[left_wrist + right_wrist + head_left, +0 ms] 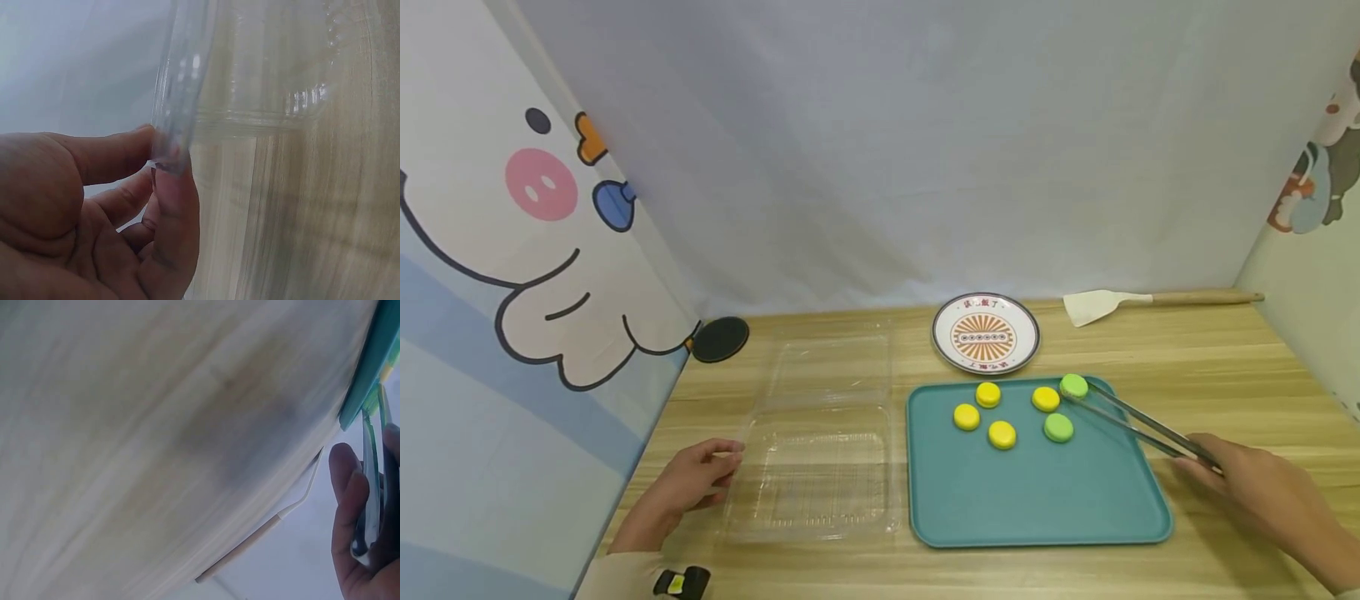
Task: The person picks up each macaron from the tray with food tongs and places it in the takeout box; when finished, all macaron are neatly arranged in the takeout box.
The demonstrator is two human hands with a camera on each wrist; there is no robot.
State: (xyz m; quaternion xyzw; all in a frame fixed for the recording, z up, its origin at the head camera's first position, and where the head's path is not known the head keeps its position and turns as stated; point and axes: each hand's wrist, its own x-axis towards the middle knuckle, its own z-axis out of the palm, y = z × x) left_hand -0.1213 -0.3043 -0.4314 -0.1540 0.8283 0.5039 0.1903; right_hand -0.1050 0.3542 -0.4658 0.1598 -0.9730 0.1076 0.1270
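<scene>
My left hand (696,477) pinches the left rim of an opened clear plastic container (822,475) between thumb and fingers, and the left wrist view shows the rim (178,119) in that pinch. In my right hand (1255,483) is a pair of metal tongs (1150,422), reaching leftward over a teal tray (1037,508). The tong tips lie on either side of a green macaron (1074,386) near the tray's back edge. Another green macaron (1058,428) sits just in front of it. Several yellow macarons (1002,435) lie to the left on the tray.
Behind the tray is a patterned round plate (947,333). A spatula (1202,297) with a wooden handle lies at the back right. At the back left is a black round object (721,339). Cloth-like walls (887,167) enclose the wooden table (805,575) behind and at both sides.
</scene>
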